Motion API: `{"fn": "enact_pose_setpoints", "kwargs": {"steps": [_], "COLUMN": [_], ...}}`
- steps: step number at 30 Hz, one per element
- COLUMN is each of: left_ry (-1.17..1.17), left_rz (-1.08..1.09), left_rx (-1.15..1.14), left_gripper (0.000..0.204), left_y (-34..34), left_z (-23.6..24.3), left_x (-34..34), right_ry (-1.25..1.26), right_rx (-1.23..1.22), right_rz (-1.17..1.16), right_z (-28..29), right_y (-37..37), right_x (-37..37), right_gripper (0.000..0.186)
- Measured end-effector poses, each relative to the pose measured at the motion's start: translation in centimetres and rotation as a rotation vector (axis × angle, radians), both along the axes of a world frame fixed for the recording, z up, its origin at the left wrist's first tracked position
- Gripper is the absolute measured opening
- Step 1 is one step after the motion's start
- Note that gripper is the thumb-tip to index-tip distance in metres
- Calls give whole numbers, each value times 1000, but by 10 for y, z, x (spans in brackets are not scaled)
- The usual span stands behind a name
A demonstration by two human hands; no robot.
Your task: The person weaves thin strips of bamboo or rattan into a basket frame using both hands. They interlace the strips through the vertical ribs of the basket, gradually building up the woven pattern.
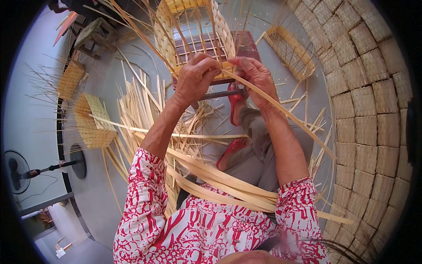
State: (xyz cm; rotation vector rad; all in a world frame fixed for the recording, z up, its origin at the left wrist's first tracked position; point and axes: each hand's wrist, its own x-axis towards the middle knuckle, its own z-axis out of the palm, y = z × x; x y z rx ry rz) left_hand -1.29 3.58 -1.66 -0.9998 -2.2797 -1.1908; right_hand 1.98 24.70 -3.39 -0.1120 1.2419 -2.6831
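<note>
My left hand [198,77] is closed at the lower edge of a partly woven bamboo basket [226,33], pinching a long pale strip [290,112] there. My right hand [252,79] is closed on the same strip just to the right, thumb on top. The strip runs down to the right past my forearm. The basket, with upright stakes sticking out, rests on a dark red wooden stool [246,46]. More long strips [220,185] lie across my lap and under my arms.
Loose strips [136,105] litter the floor. Woven pieces [94,121] lie left, another [288,53] at back right. A wooden stool [94,37] stands upper left, a standing fan [20,171] at left. Stacked woven squares [369,123] line the right side. A dark metal bar [217,94] crosses below the basket.
</note>
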Motion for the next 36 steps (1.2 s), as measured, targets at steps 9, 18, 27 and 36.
{"fn": "enact_pose_setpoints", "kwargs": {"steps": [9,18,27,36], "left_ry": [14,-85,-121,97], "left_rz": [-100,-120,137,404], "left_rx": [-40,-78,100,-281], "left_gripper": [11,11,7,6], "left_y": [0,1,21,31], "left_z": [5,3,-2,0], "left_x": [-12,-19,-17,-5], "right_ry": [419,414,-334,405], "right_rx": [716,677,-309,987], "right_rz": [-78,-288,-354,-707], "right_z": [24,14,7,22], "right_y": [-9,-16,-27,-31], "right_x": [-3,-11,14,11], "right_gripper": [53,23,21,36]}}
